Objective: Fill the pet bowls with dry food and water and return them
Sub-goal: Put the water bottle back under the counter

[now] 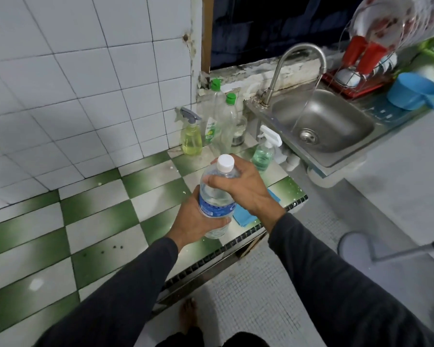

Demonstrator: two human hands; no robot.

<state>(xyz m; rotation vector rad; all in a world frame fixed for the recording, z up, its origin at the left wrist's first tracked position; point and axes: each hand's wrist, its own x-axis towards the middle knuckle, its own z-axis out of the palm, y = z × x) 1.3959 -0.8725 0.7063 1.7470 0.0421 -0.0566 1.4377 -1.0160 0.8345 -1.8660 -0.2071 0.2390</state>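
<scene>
Gripping water bottle [217, 196]: left hand [198, 219] low; right hand [243, 186] high.

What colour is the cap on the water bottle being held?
White. The cap on the water bottle shows plainly in the head view, the only one.

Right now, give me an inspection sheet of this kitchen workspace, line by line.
Surface: green and white checked counter, a few dark specks on it.
Job's things: capped water bottle held above the counter; no pet bowls seen.
Clutter: blue cloth, yellow spray bottle, two green-capped bottles, teal spray bottle.
Grippers: left hand grips the bottle's body; right hand holds its shoulder by the white cap.
Cables: nothing seen.
Surroundings: tap running into steel sink, dish rack, blue scoop.
</scene>
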